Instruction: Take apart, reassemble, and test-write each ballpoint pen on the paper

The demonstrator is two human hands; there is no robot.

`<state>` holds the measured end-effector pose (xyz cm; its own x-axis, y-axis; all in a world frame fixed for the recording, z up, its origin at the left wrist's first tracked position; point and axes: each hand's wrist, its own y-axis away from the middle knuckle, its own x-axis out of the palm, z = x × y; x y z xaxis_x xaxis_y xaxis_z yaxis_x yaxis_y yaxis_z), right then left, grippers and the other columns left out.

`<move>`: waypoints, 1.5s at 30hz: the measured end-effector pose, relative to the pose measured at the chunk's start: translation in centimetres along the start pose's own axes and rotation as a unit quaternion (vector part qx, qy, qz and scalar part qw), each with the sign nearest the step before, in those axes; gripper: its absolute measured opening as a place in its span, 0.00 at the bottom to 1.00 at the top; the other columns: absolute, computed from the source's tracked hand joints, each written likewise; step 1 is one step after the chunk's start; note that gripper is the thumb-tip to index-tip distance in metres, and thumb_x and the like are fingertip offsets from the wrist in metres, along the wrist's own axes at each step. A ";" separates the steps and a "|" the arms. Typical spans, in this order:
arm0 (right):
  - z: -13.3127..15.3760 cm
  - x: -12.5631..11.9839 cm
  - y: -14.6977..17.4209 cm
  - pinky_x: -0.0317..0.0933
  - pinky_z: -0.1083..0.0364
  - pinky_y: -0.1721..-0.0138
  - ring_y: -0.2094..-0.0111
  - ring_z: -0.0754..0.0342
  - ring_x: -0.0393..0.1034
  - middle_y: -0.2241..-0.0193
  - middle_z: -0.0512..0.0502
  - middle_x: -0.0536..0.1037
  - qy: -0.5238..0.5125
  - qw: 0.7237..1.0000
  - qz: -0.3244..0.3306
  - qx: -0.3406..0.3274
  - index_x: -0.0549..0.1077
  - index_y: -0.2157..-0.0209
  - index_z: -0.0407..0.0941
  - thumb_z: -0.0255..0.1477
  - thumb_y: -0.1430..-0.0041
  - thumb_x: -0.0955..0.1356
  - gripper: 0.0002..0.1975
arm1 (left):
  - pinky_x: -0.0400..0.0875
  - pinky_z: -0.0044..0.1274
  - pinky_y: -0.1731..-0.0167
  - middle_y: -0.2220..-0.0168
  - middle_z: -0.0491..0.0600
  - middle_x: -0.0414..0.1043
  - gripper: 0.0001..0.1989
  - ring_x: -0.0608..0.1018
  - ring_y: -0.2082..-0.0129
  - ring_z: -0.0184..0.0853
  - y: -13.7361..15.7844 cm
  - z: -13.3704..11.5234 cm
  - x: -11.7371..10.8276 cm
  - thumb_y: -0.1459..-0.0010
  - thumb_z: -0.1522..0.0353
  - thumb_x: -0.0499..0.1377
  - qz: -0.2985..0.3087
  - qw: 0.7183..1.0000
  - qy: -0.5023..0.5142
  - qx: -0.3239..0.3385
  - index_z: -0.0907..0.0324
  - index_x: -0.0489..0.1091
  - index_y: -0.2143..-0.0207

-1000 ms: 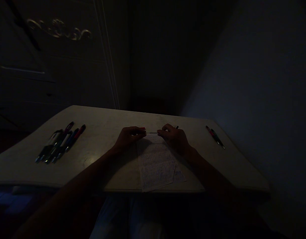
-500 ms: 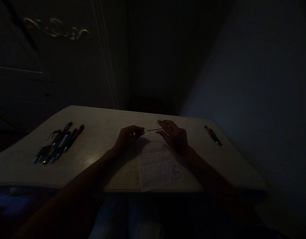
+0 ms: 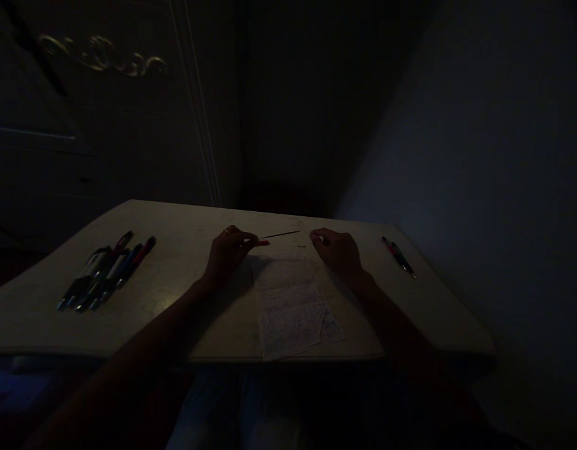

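My left hand (image 3: 229,251) is closed in a pinch at the left of the papers. A small red pen part (image 3: 264,242) juts from its fingertips. Just above that, a thin dark pen refill (image 3: 281,235) points right from the same fingertips. My right hand (image 3: 337,251) is over the table to the right, apart from the refill, its thumb and fingers pressed together. Whatever it may hold is hidden. A tiny light piece (image 3: 302,246) lies between the hands, too small to name. Handwritten paper sheets (image 3: 288,306) lie below the hands, partly overlapping.
Several pens (image 3: 103,269) lie in a bunch on the left of the pale table (image 3: 185,222). A couple more pens (image 3: 399,257) lie at the right. A dark cabinet with a carved ornament (image 3: 100,56) stands behind to the left, and a wall (image 3: 480,156) rises on the right.
My right hand has let go of the refill's far end, moved slightly right and closed its fingers. My left hand has shifted left with the red part. The tiny piece on the table now shows.
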<state>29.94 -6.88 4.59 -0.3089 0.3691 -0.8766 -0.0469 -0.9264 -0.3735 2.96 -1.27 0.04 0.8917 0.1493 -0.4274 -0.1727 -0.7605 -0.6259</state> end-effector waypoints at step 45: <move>2.3 0.5 0.2 0.62 0.55 0.62 0.61 0.49 0.79 0.60 0.39 0.84 0.188 0.969 0.134 -0.085 0.77 0.52 0.45 0.30 0.28 0.59 0.16 | 0.64 0.23 0.77 0.76 0.47 0.78 0.10 0.73 0.79 0.31 -0.2 1.7 -1.2 0.45 0.61 0.64 0.074 0.994 -0.011 -0.080 0.56 0.82 0.68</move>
<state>27.58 -7.07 4.73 0.0814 0.1472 -0.9858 0.1547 -0.9789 -0.1334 1.25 -0.23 -0.40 0.8520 0.0396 -0.5220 -0.2314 -0.8659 -0.4435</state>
